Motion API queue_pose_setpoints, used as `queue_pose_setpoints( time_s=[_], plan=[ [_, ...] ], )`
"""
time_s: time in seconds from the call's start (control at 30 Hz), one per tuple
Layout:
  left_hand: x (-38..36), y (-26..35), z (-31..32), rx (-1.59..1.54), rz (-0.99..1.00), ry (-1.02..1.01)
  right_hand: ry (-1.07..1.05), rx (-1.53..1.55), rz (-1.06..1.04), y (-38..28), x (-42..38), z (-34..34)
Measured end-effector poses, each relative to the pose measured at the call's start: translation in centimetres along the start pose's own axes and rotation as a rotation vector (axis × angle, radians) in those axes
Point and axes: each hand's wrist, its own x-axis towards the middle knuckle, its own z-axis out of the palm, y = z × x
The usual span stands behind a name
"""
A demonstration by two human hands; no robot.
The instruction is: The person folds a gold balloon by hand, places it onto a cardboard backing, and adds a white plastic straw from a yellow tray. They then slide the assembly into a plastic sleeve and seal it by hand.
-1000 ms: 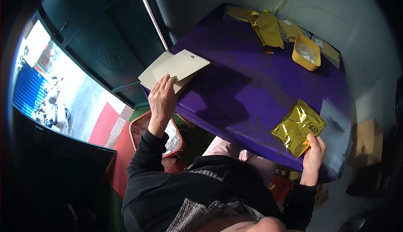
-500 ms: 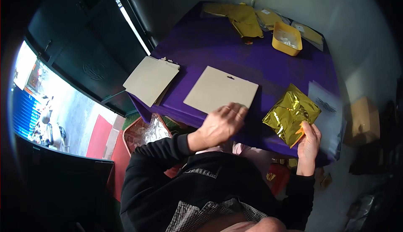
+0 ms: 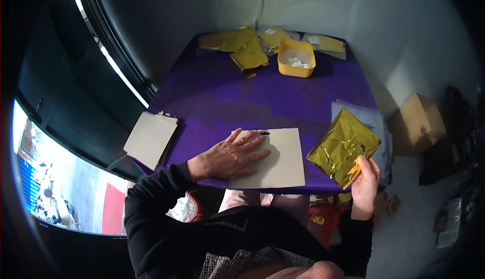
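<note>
My left hand (image 3: 230,157) lies with its fingers spread on the left part of a cream card (image 3: 283,165), which has a small hanger slot at its top edge. My right hand (image 3: 366,180) pinches the lower right corner of a shiny gold foil piece (image 3: 343,145), where a bit of orange shows. The foil is to the right of the card, over the right side of the purple table (image 3: 212,94). Some clear plastic sheets (image 3: 385,142) lie partly behind it.
A stack of cream cards (image 3: 150,138) sits at the table's left edge. Along the back are yellow packets (image 3: 247,49) and a yellow tub (image 3: 297,71) with whitish contents. A cardboard box (image 3: 417,125) stands to the right, beyond the table.
The view has shifted. My left hand has moved from the card's lower edge to its left part, fingers now spread, and the card has turned straighter. My right hand still holds the foil.
</note>
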Motion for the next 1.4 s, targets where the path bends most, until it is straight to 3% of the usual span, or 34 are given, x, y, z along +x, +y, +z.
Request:
queue_pose_setpoints(
  time_s=[0.1,0.33,0.47,0.53,0.63,0.7,0.77,0.9,1.03,1.13,1.2,1.27,1.33,1.4],
  plan=[
    [1.7,-2.0,-0.9,0.018,0.04,-0.168,0.026,0.023,0.018,0.1,0.4,-0.4],
    [7.6,-6.7,-3.4,-0.042,0.198,-0.037,0.041,0.061,0.016,0.5,1.3,-1.8],
    [15.3,-13.8,-4.7,0.022,0.003,0.067,0.127,0.048,0.048,0.5,1.4,-1.4],
    [19.9,-17.2,-3.7,-0.118,-0.05,0.45,0.162,0.062,0.093,0.7,1.5,-1.4],
    [25.8,-21.2,-3.0,-0.016,-0.041,0.447,0.159,0.07,0.098,1.1,1.6,-1.9],
    [28.8,-22.5,-1.4,-0.023,-0.276,0.42,0.146,0.077,0.102,1.3,1.6,-2.2],
    [31.1,-23.4,0.1,0.006,-0.335,0.346,0.157,0.054,0.09,1.5,1.6,-2.2],
    [32.7,-23.3,2.0,0.109,-0.453,0.155,0.119,0.053,0.115,1.8,1.3,-3.2],
    [33.0,-23.6,3.5,0.115,-0.468,0.122,0.118,0.023,0.118,1.8,1.2,-3.3],
    [32.7,-23.5,3.1,0.107,-0.523,0.219,0.123,0.019,0.115,1.8,1.2,-3.3],
    [32.5,-23.8,2.2,-0.226,-0.684,0.263,0.127,0.017,0.106,1.8,1.2,-3.2],
    [32.2,-25.0,1.6,-0.273,-0.7,0.339,0.093,0.028,0.118,1.4,1.3,-2.8],
    [31.4,-25.2,0.4,-0.771,-0.677,0.547,0.087,0.034,0.1,1.5,1.5,-2.7],
    [30.3,-23.9,-1.2,-0.893,-0.672,0.601,0.076,0.04,0.084,1.6,1.5,-2.6]
  ],
)
